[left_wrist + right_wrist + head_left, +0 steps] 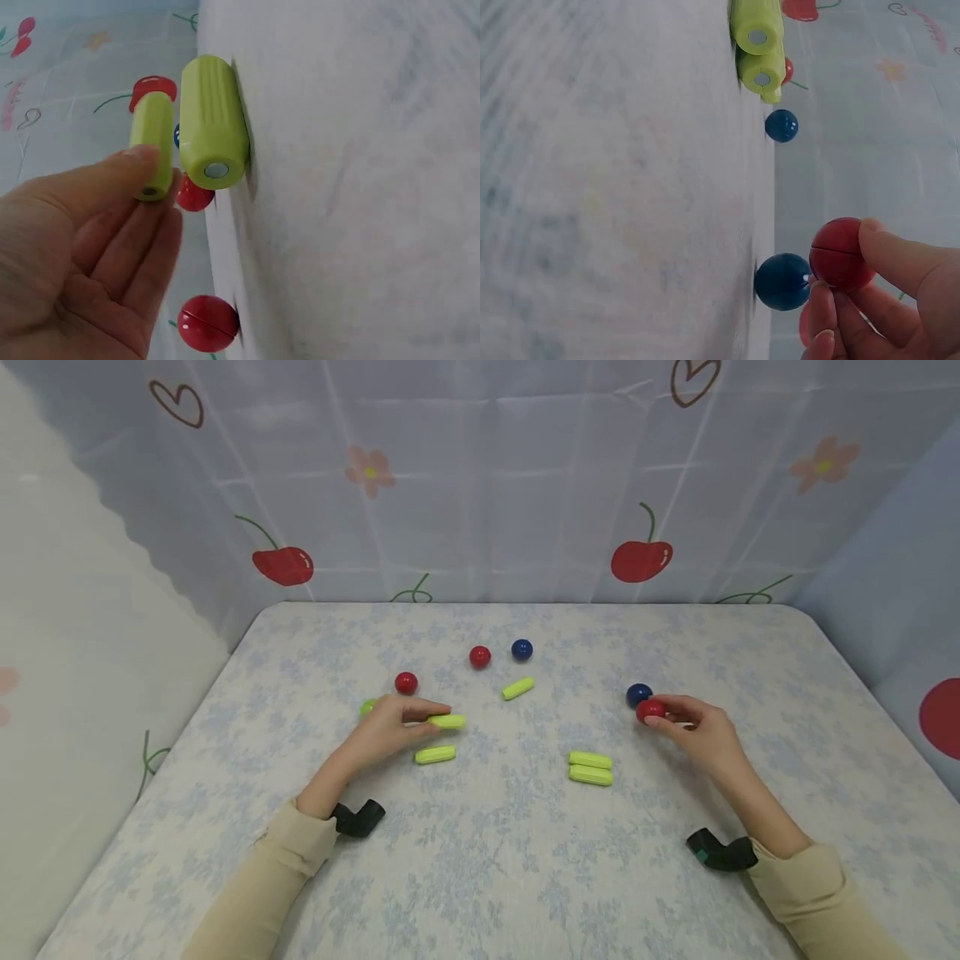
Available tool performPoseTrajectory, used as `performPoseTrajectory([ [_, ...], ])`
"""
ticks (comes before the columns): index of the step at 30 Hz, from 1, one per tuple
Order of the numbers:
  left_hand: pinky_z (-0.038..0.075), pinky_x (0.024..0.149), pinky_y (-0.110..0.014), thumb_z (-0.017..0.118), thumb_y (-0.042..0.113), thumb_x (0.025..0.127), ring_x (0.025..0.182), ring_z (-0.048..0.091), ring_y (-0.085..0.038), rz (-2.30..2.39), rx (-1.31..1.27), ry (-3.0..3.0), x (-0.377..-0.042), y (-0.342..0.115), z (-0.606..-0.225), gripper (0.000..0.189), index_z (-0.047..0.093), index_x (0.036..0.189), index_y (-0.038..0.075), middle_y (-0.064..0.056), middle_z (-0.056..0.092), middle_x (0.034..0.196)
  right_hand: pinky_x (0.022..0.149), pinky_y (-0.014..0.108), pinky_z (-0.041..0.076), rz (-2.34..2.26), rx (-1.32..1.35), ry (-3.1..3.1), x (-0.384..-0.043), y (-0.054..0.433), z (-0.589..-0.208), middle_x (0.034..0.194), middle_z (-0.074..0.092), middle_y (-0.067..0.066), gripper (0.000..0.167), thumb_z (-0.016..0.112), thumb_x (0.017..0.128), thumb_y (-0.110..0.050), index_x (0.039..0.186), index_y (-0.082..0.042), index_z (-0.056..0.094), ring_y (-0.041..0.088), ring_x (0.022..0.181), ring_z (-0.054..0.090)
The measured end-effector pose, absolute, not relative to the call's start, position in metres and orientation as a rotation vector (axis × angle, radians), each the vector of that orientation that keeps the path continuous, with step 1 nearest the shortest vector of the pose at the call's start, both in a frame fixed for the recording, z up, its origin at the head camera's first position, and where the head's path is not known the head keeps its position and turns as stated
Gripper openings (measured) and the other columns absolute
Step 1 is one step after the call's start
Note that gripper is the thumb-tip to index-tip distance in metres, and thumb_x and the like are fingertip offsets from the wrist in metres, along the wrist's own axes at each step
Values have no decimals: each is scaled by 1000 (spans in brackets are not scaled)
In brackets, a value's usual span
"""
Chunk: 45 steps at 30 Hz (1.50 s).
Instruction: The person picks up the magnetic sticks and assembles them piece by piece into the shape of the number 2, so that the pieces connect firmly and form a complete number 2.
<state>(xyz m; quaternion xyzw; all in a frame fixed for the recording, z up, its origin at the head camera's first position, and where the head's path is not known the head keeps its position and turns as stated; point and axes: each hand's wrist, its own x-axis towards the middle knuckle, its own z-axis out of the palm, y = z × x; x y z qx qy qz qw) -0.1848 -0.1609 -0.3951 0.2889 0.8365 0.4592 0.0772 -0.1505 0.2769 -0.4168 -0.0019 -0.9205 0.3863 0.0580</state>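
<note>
Pinched in the left grip [390, 727]: a slim lime stick [447, 722] with rounded edges and a dark round spot in one end. Held nearly level above the table [510, 868], with the other end sticking out beyond the grip. Pinched in the right grip [703, 732]: a glossy red ball [647, 709] with a fine dark seam, raised off the table, just ahead of the palm.

No legible text, only blurred pink lettering-like marks [930, 31] on the patterned curtain [840, 165].

Gap between held rod [451, 722] and paired rods [591, 773]
</note>
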Motion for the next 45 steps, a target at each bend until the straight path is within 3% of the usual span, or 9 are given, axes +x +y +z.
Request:
performPoseTrajectory([
  [2, 47, 86, -29, 67, 2, 87, 107, 58, -19, 1379, 885, 2507, -184, -151, -390, 31, 65, 117, 1, -8, 64, 114, 74, 40, 47, 1225, 1, -2789, -147, 270, -409, 114, 58, 18, 59, 61, 87, -48, 125, -4, 57, 32, 98, 53],
  [5, 47, 83, -25, 67, 0, 85, 104, 59, -16, 1380, 933, 2496, -184, -135, -391, 31, 66, 116, 1, -7, 65, 113, 74, 35, 48, 1273, 13, -2784, -140, 259, -396, 115, 58, 19, 56, 63, 88, -44, 124, -2, 57, 31, 99, 53],
  [13, 47, 83, -23, 68, 2, 86, 101, 60, -11, 1311, 919, 2437, -164, -103, -396, 28, 68, 114, 5, -2, 66, 110, 71, 17, 46, 1299, 122, -2719, -149, 258, -417, 108, 62, 6, 50, 65, 86, -44, 123, -12, 60, 14, 94, 56],
  [20, 48, 76, -22, 71, 5, 84, 93, 62, -11, 1013, 1034, 2606, -154, -93, -403, 29, 70, 112, 9, -2, 67, 105, 73, 20, 49, 1566, 261, -2698, -130, 220, -378, 110, 60, 18, 45, 67, 88, -22, 125, 1, 56, 21, 95, 60],
  [27, 48, 76, -23, 71, 6, 84, 92, 62, -10, 971, 1027, 2661, -157, -91, -405, 28, 71, 111, 11, -1, 68, 104, 83, 38, 49, 1571, 396, -2717, -139, 187, -381, 116, 58, 15, 39, 70, 86, -10, 122, -1, 58, 30, 106, 58],
  [34, 48, 78, -24, 71, 7, 84, 95, 62, -11, 968, 1056, 2650, -160, -91, -407, 27, 71, 111, 11, -1, 68, 105, 80, 35, 51, 1536, 629, -2757, -144, 159, -395, 111, 61, 15, 36, 72, 80, 2, 114, 1, 60, 30, 100, 62],
  [39, 48, 77, -25, 71, 8, 84, 94, 61, -10, 968, 1049, 2667, -161, -91, -408, 26, 71, 110, 12, -1, 68, 104, 103, 53, 25, 1267, 722, -2852, -143, 153, -399, 102, 67, 6, 33, 76, 79, -7, 109, -5, 64, 26, 101, 60],
  [41, 48, 77, -25, 71, 8, 84, 94, 61, -11, 973, 1046, 2672, -161, -92, -408, 26, 71, 110, 13, -1, 68, 104, 103, 59, 14, 1182, 750, -2863, -143, 152, -400, 99, 68, 4, 32, 77, 78, -9, 108, -5, 65, 26, 102, 59],
  [45, 48, 77, -25, 72, 8, 84, 92, 61, -9, 987, 1030, 2679, -161, -93, -409, 26, 72, 109, 13, 0, 68, 103, 103, 61, 10, 1145, 788, -2865, -142, 150, -402, 98, 68, 2, 32, 76, 79, -12, 108, -6, 65, 25, 103, 59],
])
